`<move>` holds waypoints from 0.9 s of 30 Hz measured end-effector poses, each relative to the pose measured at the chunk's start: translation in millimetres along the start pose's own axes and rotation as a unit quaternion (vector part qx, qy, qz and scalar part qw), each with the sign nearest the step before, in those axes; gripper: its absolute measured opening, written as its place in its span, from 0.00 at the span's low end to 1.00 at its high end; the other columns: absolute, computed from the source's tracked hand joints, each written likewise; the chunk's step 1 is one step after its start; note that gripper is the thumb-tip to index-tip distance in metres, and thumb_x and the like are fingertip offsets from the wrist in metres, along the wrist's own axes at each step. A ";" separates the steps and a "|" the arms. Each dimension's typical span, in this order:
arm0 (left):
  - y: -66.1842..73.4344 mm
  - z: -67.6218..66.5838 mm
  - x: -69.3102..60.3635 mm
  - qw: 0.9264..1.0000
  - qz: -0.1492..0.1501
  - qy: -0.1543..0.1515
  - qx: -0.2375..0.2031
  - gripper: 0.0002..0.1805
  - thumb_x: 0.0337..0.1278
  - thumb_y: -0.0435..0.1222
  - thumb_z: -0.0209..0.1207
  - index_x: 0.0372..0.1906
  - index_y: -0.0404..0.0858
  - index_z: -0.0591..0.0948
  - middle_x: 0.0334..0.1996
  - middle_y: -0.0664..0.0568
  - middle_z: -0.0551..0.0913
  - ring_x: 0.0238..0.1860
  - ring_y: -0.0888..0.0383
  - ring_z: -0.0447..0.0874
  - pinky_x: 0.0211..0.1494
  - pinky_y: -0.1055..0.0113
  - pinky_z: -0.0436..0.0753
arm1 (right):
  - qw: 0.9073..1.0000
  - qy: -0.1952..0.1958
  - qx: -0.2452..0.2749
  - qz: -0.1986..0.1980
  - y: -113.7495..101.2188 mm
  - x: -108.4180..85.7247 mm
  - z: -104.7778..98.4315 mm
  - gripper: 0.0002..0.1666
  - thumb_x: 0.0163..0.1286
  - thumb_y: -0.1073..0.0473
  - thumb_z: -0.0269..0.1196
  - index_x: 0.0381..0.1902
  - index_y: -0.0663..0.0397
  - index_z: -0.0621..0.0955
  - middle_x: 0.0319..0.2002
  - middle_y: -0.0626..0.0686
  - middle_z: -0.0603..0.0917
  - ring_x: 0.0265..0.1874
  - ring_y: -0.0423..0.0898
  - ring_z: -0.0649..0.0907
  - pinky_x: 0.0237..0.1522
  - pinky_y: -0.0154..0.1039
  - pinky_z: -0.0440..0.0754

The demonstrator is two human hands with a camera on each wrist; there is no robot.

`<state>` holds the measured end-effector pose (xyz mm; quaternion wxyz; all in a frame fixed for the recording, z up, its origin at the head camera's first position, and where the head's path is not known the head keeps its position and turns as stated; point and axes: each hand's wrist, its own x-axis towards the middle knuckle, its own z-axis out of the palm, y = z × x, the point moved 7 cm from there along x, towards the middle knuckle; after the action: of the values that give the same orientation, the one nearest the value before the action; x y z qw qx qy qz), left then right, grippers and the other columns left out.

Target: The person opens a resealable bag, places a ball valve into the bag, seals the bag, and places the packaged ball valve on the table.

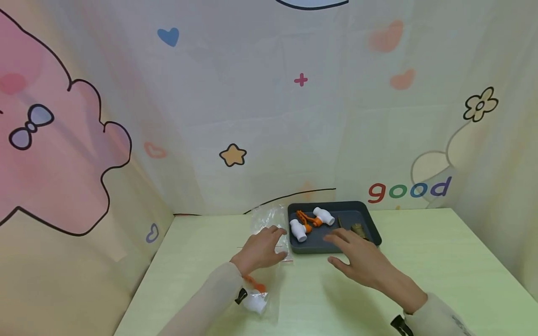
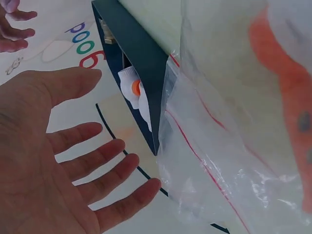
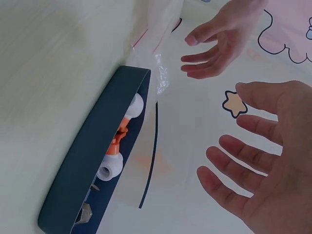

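Note:
My left hand (image 1: 259,249) hovers over the clear zip bags (image 1: 269,217), its fingers spread and holding nothing. Over the front right of a dark grey tray (image 1: 323,249) is my right hand (image 1: 359,256), fingers also apart and nothing in them. Inside the tray lie two white ball valves (image 1: 323,216) with orange handles (image 1: 303,217), on its left side. A brass-coloured fitting (image 1: 358,229) sits at the tray's right, partly hidden by the right hand, near a thin brown piece (image 1: 340,222). Below my left wrist, another white valve (image 1: 255,302) with an orange handle shows inside a clear bag.
A pale green table (image 1: 420,252) holds everything. Behind it hangs a printed curtain (image 1: 269,116), close to the tray's far edge. Red zip lines (image 2: 202,165) of the bags show beside the tray in the left wrist view.

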<state>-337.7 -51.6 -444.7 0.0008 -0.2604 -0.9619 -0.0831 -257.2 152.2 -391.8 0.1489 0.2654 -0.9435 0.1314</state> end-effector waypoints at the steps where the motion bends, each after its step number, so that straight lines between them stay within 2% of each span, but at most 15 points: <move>1: 1.1 1.0 2.9 1.000 -0.003 -0.003 0.010 0.32 0.57 0.52 0.64 0.65 0.46 0.73 0.59 0.52 0.78 0.56 0.52 0.79 0.46 0.53 0.83 | 1.000 -0.002 0.000 0.002 0.8 -1.1 -0.1 0.28 0.62 0.48 0.70 0.59 0.46 0.78 0.56 0.50 0.80 0.50 0.47 0.83 0.44 0.46 0.85; 6: 1.9 11.2 16.4 0.998 -0.018 -0.024 0.051 0.33 0.52 0.51 0.67 0.62 0.45 0.75 0.52 0.51 0.80 0.49 0.51 0.81 0.42 0.55 0.82 | 1.000 -0.011 0.003 0.008 2.8 -6.2 0.0 0.28 0.62 0.48 0.70 0.59 0.46 0.79 0.54 0.50 0.81 0.47 0.46 0.84 0.42 0.45 0.85; 10: 0.6 19.5 23.8 0.997 -0.031 -0.037 0.059 0.32 0.47 0.51 0.70 0.58 0.44 0.78 0.47 0.51 0.81 0.45 0.50 0.82 0.40 0.54 0.82 | 1.000 -0.013 0.012 0.013 4.5 -8.2 -0.1 0.27 0.63 0.48 0.69 0.58 0.46 0.79 0.54 0.50 0.80 0.46 0.46 0.84 0.42 0.44 0.85; 16: -0.6 29.7 32.4 0.995 -0.060 -0.061 0.057 0.36 0.44 0.53 0.73 0.58 0.42 0.77 0.50 0.49 0.81 0.49 0.48 0.82 0.47 0.52 0.82 | 0.999 -0.016 0.020 0.021 7.2 -8.8 -0.3 0.27 0.63 0.48 0.68 0.59 0.46 0.78 0.55 0.51 0.80 0.47 0.47 0.84 0.44 0.45 0.85; 20: 1.0 36.4 35.2 0.994 -0.066 -0.062 0.060 0.38 0.41 0.52 0.75 0.58 0.40 0.76 0.50 0.48 0.81 0.48 0.48 0.82 0.46 0.53 0.81 | 0.999 -0.017 0.022 0.023 8.5 -10.1 1.4 0.27 0.63 0.48 0.68 0.59 0.46 0.78 0.55 0.51 0.80 0.47 0.46 0.84 0.43 0.45 0.85; 23: 1.9 38.4 36.6 0.994 -0.063 -0.061 0.068 0.34 0.43 0.47 0.74 0.57 0.40 0.77 0.49 0.47 0.81 0.47 0.48 0.82 0.45 0.53 0.81 | 0.999 -0.016 0.022 0.024 9.5 -11.5 2.2 0.27 0.63 0.47 0.68 0.59 0.45 0.79 0.55 0.50 0.80 0.47 0.46 0.84 0.43 0.44 0.85; 27: 1.3 42.2 37.8 0.993 -0.057 -0.069 0.079 0.24 0.43 0.43 0.71 0.48 0.41 0.80 0.43 0.48 0.83 0.43 0.49 0.83 0.42 0.54 0.81 | 0.999 -0.017 0.023 0.025 10.9 -13.2 3.0 0.26 0.64 0.47 0.68 0.59 0.46 0.79 0.56 0.51 0.80 0.47 0.46 0.84 0.44 0.44 0.85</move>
<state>-368.1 -24.8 -484.4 -0.0503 -0.2091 -0.9765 0.0111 -253.0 166.3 -401.0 0.1237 0.2474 -0.9488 0.1523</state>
